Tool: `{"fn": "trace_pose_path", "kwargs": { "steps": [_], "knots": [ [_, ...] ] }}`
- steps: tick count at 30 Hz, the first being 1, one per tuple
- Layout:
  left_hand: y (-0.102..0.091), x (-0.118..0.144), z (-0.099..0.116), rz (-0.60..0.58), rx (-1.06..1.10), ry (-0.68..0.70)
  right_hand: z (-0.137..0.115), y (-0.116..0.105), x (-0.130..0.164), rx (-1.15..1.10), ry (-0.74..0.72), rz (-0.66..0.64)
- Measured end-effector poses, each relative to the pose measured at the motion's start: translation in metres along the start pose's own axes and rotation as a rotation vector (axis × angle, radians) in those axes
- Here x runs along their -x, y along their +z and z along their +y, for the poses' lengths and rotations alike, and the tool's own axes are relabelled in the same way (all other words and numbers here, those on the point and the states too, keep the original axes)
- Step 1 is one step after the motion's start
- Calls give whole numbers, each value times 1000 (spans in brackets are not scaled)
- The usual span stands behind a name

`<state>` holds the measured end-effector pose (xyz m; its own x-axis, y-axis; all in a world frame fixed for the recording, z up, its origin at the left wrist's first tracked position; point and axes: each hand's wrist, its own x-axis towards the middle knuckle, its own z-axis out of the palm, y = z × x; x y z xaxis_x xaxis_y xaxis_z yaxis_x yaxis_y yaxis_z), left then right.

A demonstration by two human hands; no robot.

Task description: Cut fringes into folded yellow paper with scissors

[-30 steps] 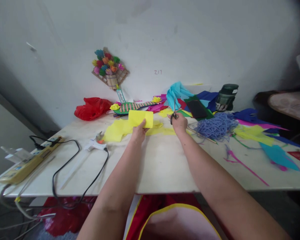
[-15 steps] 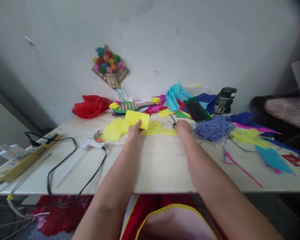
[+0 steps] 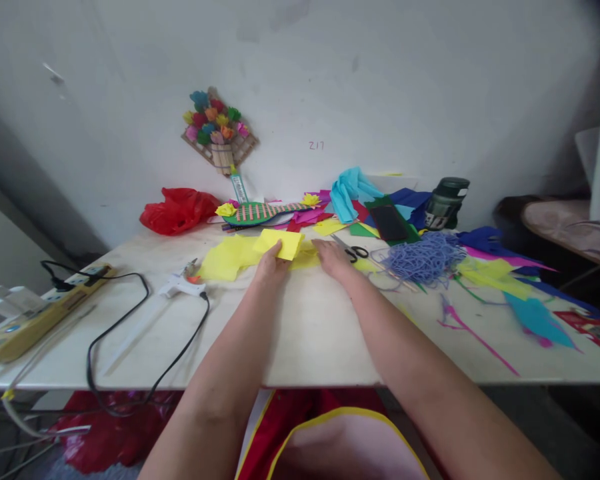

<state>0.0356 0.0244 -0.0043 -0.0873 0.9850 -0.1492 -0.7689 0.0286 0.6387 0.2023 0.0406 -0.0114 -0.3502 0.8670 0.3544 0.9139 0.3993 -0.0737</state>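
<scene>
My left hand (image 3: 273, 267) is closed around a small folded piece of yellow paper (image 3: 289, 245), thumb on top. Beneath and beside it, loose sheets of yellow crepe paper (image 3: 223, 260) lie on the table. To the right, my right hand (image 3: 333, 259) is stretched toward the yellow paper, fingers extended and apparently holding nothing. Just behind that hand, black-handled scissors (image 3: 359, 253) rest on the table, their blades partly visible past the fingers.
A white glue gun (image 3: 183, 285) with a black cord and a yellow power strip (image 3: 50, 313) lie left. Purple shredded strands (image 3: 425, 259), a phone (image 3: 387, 222) and a dark green jar (image 3: 446, 203) stand right. A red plastic bag (image 3: 180, 212) sits at the back.
My right hand has let go of the scissors, leaving them on the table, and moved left toward the yellow paper. The piece in my left hand has tilted flatter.
</scene>
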Motion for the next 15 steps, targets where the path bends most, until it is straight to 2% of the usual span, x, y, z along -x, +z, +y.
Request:
{"fn": "trace_pose_path", "kwargs": {
  "steps": [3, 7, 9, 13, 15],
  "knots": [
    [-1, -2, -2, -1, 11, 4, -2, 8, -2, 39, 8, -40],
    [-2, -2, -2, -3, 18, -13, 7, 7, -3, 94, 141, 34],
    [-2, -2, -1, 9, 23, -20, 17, 2, 0, 83, 300, 137],
    [0, -2, 0, 27, 33, -25, 42, -11, 11, -43, 710, 393],
    [0, -2, -1, 29, 35, -25, 53, -17, 18, -55, 865, 564]
  ]
}}
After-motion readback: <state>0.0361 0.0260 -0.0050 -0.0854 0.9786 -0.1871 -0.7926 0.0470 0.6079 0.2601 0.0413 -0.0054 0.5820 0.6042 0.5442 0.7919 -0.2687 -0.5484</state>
